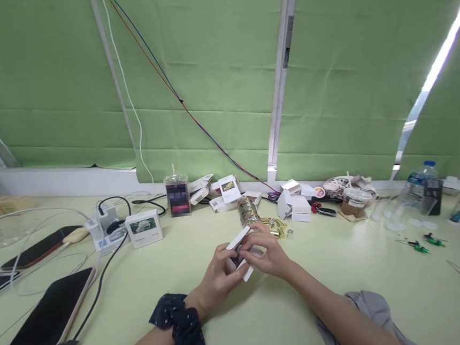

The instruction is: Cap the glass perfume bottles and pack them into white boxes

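My left hand [218, 274] grips a small white box [239, 238] from its left side, low over the table. The box is tilted, with a flap standing up. From the right, my right hand [267, 250] curls its fingers over the same box, the thumb and fingertips pressed in at its opening. Something dark shows between the fingers there, too small to make out. Just beyond my hands lie a roll of gold-coloured pieces [248, 212] and loose gold pieces [275, 227].
White boxes [229, 189] and more boxes [299, 207] lie along the back, near red-black pliers [325, 211]. A picture box [144, 229], power strip [106, 238] and phone [51, 314] are left. Right are a drink cup [356, 204], bottle [418, 180] and green pieces [418, 247].
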The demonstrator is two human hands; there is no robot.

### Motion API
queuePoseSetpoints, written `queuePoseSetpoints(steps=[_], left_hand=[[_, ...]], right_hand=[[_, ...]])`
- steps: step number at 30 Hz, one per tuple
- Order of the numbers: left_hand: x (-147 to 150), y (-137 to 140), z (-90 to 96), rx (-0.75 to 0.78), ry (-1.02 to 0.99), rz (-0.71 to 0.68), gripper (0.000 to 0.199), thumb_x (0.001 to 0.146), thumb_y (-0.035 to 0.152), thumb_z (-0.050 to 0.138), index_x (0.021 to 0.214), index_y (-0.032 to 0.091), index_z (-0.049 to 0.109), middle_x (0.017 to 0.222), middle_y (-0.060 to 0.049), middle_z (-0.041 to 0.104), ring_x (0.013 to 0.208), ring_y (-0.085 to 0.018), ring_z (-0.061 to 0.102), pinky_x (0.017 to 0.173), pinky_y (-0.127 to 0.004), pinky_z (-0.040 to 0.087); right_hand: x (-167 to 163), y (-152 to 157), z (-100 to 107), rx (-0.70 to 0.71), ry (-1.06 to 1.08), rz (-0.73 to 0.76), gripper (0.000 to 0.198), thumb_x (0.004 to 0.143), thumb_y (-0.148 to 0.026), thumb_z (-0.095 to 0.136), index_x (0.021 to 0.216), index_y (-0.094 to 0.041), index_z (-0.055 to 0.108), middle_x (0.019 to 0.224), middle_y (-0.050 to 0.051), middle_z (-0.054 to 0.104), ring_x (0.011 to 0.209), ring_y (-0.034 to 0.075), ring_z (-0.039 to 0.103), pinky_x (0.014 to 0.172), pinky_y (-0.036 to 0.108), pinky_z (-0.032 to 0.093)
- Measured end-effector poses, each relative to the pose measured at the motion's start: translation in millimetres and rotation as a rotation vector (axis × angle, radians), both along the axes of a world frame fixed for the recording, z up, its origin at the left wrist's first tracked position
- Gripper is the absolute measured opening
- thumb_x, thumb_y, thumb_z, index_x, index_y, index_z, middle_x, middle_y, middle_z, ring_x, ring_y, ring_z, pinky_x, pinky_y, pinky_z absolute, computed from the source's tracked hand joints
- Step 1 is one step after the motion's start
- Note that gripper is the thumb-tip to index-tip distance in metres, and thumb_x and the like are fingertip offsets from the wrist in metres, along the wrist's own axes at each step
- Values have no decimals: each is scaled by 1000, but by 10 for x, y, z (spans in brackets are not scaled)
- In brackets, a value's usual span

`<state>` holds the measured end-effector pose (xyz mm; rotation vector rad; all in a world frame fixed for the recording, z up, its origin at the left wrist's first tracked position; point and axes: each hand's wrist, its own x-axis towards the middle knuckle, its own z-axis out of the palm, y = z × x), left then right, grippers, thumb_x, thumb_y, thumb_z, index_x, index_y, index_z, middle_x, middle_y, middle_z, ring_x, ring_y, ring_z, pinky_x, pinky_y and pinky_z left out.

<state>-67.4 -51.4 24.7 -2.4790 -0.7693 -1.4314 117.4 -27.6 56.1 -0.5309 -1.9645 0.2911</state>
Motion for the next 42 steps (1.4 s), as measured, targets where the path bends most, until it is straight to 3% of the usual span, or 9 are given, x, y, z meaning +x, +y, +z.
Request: queuePoseSetpoints(steps=[5,11,15,19,24,27,34,38,42], left_hand=[[0,16,-35,75,-1,-20,18,79,18,63,92,27,70,85,-5,59,92,-24,60,71,-37,54],[22,11,-35,119,-20,-11,18,78,18,64,93,26,69,86,-5,56,89,-23,58,68,-34,52],[7,23,-62,174,-28,5,23,78,15,64,97,28,67,91,-4,55,87,-21,56,67,-34,50],[-19,84,-104,52,-103,4,18,82,14,58,95,26,63,96,-5,51,83,-18,54,63,-30,49],[-25,162,-49,-173,-249,-104,23,90,13,43,110,24,49,102,-7,51,100,-20,52,83,-37,48],[-15,161,-24,-331,-367,-103,17,94,21,39,109,22,47,105,-7,50,103,-20,50,89,-37,44],[-3,168,-44,-440,-590,-77,15,93,27,44,108,24,42,103,-5,46,94,-17,50,76,-28,45],[-6,190,-38,-439,-609,-96,13,93,25,45,106,24,42,102,-4,45,93,-16,51,74,-27,45],[-17,194,-16,-459,-562,-64,11,93,25,44,104,23,45,102,-4,46,93,-16,51,74,-26,46]], right_hand=[[-40,-45,29,-212,95,38,7,71,-16,66,69,-23,66,71,3,68,94,24,57,86,41,46],[-32,-77,56,-362,149,89,6,69,-16,68,72,-20,65,77,3,61,75,17,57,69,31,48],[-44,-59,61,-348,128,105,5,72,-20,69,68,-20,66,70,2,62,79,19,56,72,32,47],[-52,-28,60,-321,91,111,12,80,-29,65,74,-20,69,74,4,67,77,19,58,74,34,46],[-31,1,20,-183,-11,109,21,91,-33,51,97,-22,69,95,6,69,92,20,59,86,38,44],[-40,29,-50,-142,10,50,22,92,-30,48,100,-21,67,96,7,67,94,20,58,86,37,45],[-117,43,-164,-125,153,-102,21,89,-23,51,109,-19,58,95,7,65,84,17,59,76,30,47],[-137,13,-140,-96,186,-129,17,87,-20,53,101,-19,61,92,7,62,85,18,58,72,29,47],[-137,14,-127,-68,181,-124,14,87,-19,52,91,-18,65,95,9,58,92,19,58,79,31,48]])
